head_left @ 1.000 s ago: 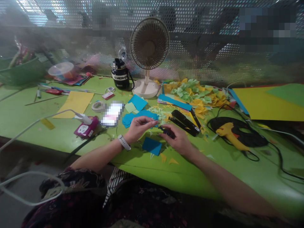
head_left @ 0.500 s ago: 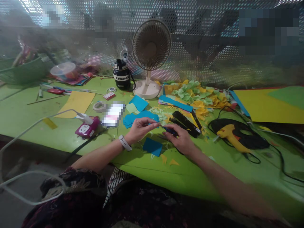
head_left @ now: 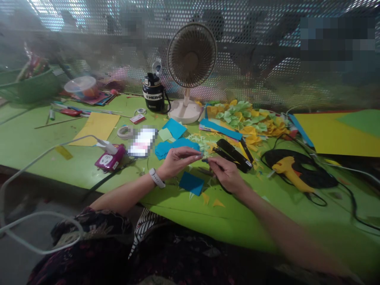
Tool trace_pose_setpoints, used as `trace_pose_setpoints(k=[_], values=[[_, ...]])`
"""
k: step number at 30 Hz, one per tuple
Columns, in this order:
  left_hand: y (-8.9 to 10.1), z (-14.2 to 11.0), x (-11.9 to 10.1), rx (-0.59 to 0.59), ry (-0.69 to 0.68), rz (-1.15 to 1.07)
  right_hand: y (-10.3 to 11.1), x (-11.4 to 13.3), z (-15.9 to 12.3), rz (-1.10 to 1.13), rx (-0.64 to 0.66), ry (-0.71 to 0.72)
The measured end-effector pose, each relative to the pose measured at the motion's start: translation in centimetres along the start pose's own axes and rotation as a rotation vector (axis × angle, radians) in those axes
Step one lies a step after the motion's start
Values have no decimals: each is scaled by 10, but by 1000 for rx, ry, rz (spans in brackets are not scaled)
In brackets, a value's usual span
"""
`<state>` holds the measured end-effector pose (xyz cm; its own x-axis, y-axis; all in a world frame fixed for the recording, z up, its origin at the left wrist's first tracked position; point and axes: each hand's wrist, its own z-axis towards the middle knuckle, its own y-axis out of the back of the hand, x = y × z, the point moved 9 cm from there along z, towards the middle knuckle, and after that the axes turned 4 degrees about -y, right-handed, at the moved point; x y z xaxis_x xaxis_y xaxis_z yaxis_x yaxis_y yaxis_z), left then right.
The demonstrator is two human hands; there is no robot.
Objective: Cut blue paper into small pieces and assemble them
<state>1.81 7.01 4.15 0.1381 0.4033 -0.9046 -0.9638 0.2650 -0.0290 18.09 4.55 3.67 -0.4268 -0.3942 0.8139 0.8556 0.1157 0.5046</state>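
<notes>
Working over green table (head_left: pixel 68 174) | perforated screen (head_left: pixel 255 23) behind | left hand (head_left: pixel 178 162), right hand (head_left: pixel 225 174)

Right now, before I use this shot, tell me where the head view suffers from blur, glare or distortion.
In the head view, the right forearm is motion-blurred, glare washes out the upper left of the perforated metal screen, the wide lens bows the green table's front edge, and a pixelated patch hides something on the table.

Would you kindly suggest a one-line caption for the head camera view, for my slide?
Left hand and right hand meet over a green craft table strewn with cut coloured paper.
</notes>
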Motion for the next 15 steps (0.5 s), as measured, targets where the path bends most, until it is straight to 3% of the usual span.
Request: trace_pose_setpoints(k=[3, 9, 15], values=[[1, 1, 2, -19, 13, -19, -2, 1, -1, -30, 26, -3], [2, 0, 5, -49, 76, -71, 1, 2, -2, -26, -48, 42], [3, 0, 3, -58, 78, -66, -4, 0, 0, 36, 22, -12]])
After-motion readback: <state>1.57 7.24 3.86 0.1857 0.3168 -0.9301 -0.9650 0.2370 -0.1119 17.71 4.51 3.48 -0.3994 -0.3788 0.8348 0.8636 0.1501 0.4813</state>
